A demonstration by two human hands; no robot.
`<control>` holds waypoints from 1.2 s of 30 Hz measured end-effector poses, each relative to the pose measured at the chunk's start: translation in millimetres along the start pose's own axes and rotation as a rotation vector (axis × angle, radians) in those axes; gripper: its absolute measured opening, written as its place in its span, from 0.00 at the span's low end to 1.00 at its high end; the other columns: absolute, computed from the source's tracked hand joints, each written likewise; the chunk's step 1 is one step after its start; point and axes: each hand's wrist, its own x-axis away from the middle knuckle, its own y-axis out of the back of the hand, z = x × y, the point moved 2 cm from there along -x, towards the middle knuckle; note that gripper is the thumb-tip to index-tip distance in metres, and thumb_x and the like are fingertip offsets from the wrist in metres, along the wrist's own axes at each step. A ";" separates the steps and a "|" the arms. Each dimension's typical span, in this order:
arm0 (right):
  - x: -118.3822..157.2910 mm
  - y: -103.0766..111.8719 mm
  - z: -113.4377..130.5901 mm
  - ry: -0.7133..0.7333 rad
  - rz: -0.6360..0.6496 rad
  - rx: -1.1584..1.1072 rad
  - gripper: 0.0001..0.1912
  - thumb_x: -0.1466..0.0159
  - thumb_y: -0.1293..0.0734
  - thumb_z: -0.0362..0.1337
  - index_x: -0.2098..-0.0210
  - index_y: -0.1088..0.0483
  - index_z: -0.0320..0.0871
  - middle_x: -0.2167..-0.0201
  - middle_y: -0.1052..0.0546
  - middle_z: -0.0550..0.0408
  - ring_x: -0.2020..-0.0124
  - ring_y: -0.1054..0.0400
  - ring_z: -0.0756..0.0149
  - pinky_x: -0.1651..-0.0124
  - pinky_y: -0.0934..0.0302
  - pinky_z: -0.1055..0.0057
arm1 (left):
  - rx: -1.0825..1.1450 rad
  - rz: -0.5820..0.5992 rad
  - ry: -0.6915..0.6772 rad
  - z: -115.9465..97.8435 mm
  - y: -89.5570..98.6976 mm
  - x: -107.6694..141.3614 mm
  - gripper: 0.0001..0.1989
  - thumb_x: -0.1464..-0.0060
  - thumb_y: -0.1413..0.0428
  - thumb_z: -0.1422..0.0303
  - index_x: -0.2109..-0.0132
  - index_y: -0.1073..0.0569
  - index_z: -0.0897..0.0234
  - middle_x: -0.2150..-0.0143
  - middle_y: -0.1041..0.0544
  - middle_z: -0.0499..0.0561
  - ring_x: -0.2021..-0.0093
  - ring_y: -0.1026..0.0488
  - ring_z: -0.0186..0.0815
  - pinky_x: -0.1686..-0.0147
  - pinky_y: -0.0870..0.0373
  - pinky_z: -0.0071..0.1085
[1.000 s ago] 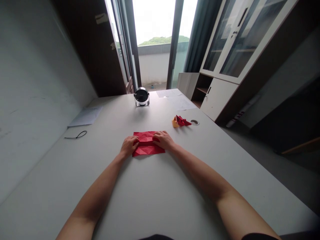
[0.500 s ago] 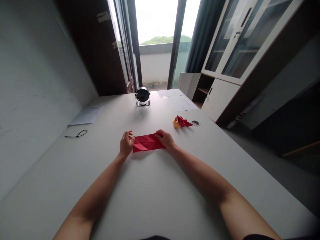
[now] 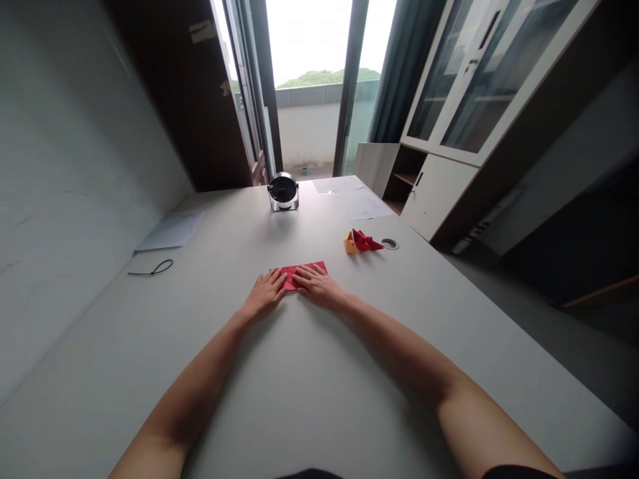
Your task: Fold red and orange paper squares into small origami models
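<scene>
A folded sheet of red paper lies flat on the white table in front of me. My left hand rests on its left part, fingers stretched out and pressed down. On the middle and right part lies my right hand, also flat with its fingers extended. The two sets of fingertips are close together, with a strip of red showing between them. Both hands cover much of the paper's near side.
Red folded-paper pieces with a yellow-orange one sit to the right, beside a roll of tape. A small round black-and-silver device stands at the back. A black cable tie and white papers lie left.
Both hands have gone from gripping the paper's two ends to lying flat on it, closer together. The red paper now lies flat and looks narrower.
</scene>
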 end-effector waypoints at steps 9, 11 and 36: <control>6.4 -3.2 -38.7 -0.371 -0.010 0.033 0.30 0.29 0.46 0.49 0.32 0.43 0.42 0.29 0.49 0.42 0.28 0.61 0.50 0.30 0.67 0.47 | 0.026 -0.022 -0.029 0.6 -1.3 2.0 0.32 0.35 0.60 0.48 0.29 0.48 0.55 0.27 0.51 0.56 0.27 0.57 0.49 0.33 0.60 0.57; 6.0 -1.3 -32.6 -0.326 -0.041 0.031 0.29 0.29 0.45 0.47 0.33 0.43 0.42 0.29 0.49 0.43 0.28 0.60 0.52 0.30 0.67 0.48 | 0.037 -0.042 -0.045 2.1 -3.0 1.1 0.32 0.36 0.59 0.48 0.30 0.47 0.53 0.27 0.50 0.56 0.28 0.56 0.49 0.34 0.59 0.57; 4.9 3.8 -50.1 -0.469 -0.367 -0.317 0.22 0.34 0.37 0.40 0.41 0.33 0.44 0.47 0.25 0.48 0.47 0.31 0.58 0.41 0.40 0.59 | 0.078 -0.044 -0.332 -28.2 24.4 7.0 0.25 0.34 0.54 0.57 0.33 0.39 0.53 0.31 0.40 0.53 0.30 0.48 0.42 0.32 0.53 0.48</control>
